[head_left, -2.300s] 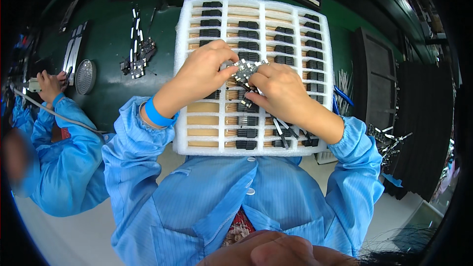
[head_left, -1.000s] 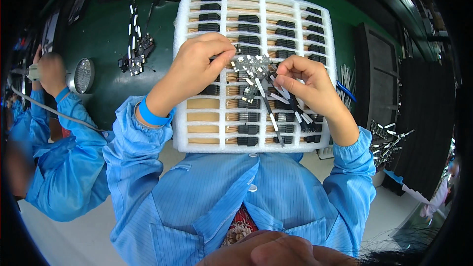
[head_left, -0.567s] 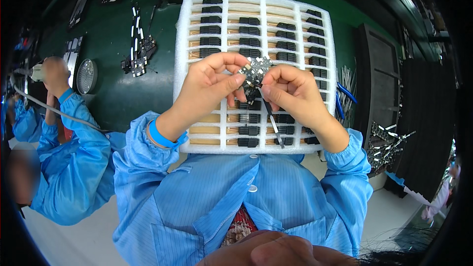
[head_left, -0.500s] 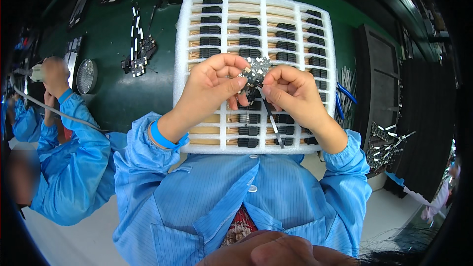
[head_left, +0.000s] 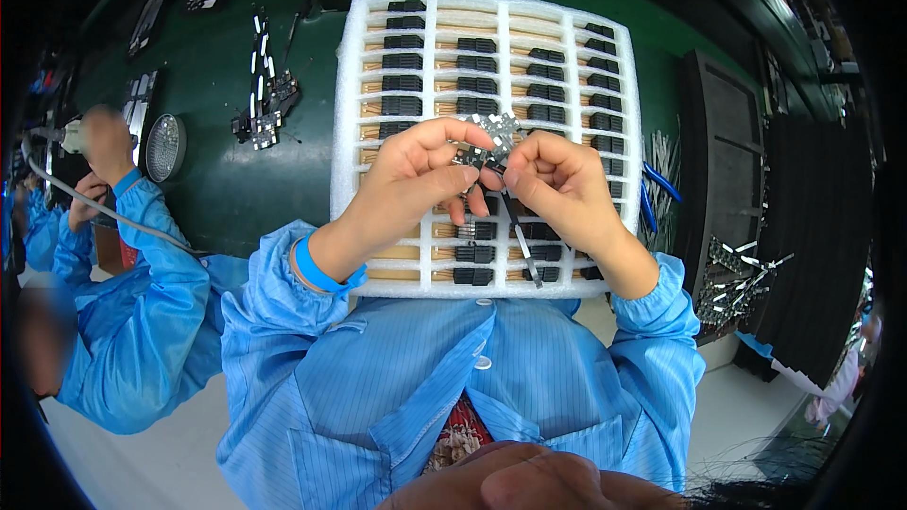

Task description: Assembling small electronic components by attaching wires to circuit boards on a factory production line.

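Note:
Above the foam tray, both hands hold a small circuit board (head_left: pixel 497 128), dark with many light patches. My left hand (head_left: pixel 411 170) grips the board's left side between thumb and fingers. On the other side, my right hand (head_left: pixel 562 179) is pinched at the board's lower right edge. A thin black-and-white flexible strip (head_left: pixel 521 244) hangs from the board toward me. Fingers cover part of the board where the strip meets it. Beneath them lies the white foam tray (head_left: pixel 346 123), its slots filled with black connectors on tan leads.
Blue-handled pliers (head_left: pixel 650 198) and pale strips (head_left: pixel 664 170) lie right of the tray. Farther right stands a dark tray (head_left: pixel 732 151) with flexible strips (head_left: pixel 732 288) near its lower end. Left are another board assembly (head_left: pixel 263 113), a round metal dish (head_left: pixel 167 146) and a co-worker's arm (head_left: pixel 146 217).
Both hands have shifted slightly toward me, and the board has turned a little between the fingers. The hanging strip moves with it. The co-worker's lower hand has also moved.

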### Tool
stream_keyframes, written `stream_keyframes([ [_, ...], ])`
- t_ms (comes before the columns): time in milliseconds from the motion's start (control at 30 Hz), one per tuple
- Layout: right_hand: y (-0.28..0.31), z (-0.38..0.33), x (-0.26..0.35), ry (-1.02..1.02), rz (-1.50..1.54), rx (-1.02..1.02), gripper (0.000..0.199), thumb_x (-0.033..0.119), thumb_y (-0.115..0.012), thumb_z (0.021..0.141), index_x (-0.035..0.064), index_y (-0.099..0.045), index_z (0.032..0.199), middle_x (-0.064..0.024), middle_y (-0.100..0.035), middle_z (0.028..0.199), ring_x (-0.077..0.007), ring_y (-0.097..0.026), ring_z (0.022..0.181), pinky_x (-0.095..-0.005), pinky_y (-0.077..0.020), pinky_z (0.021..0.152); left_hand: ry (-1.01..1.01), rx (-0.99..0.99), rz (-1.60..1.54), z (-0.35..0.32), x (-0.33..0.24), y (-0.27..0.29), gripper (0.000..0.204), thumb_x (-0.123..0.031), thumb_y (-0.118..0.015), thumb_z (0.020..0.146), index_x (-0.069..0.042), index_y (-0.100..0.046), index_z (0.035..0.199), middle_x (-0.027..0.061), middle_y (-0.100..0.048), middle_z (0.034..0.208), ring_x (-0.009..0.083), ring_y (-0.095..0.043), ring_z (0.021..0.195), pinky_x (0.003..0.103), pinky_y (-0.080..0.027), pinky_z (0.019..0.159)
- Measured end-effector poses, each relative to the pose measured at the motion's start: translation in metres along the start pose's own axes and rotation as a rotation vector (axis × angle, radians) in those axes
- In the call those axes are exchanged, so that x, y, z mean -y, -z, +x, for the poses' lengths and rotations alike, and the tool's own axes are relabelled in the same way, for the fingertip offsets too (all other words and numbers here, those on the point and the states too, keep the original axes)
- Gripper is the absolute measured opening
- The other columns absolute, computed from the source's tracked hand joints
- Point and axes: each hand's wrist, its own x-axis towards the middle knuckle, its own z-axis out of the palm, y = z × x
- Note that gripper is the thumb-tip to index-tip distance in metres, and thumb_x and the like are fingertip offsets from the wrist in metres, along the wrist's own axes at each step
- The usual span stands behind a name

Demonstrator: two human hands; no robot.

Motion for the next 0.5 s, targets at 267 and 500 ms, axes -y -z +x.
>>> stream_keyframes([
  [267, 0.001, 0.0014, -0.0018, 0.056, -0.115, -0.017, 0.006, 0.005, -0.057, 0.08, 0.0015, -0.054, 0.077, 0.0049, -0.051, 0.058, 0.0018, -0.042, 0.051, -0.0145, -0.0318, 0.044, 0.019, 0.039, 0.051, 0.0012, 0.0013, -0.0004, 0.024, -0.005, -0.054, 0.084, 0.0, -0.052, 0.107, 0.0116, -0.062, 0.085, 0.0112, -0.06, 0.067, 0.02, -0.048, 0.053],
  [500, 0.0015, 0.0012, -0.0019, 0.042, -0.158, -0.021, 0.006, 0.005, -0.057, 0.078, 0.0019, -0.054, 0.074, 0.0045, -0.05, 0.056, 0.0012, -0.042, 0.049, -0.0152, -0.0321, 0.043, 0.0, 0.031, 0.112, 0.0016, 0.0019, -0.0013, 0.021, -0.008, -0.054, 0.085, 0.0, -0.053, 0.104, 0.0108, -0.063, 0.084, 0.0127, -0.061, 0.067, 0.02, -0.048, 0.053],
])
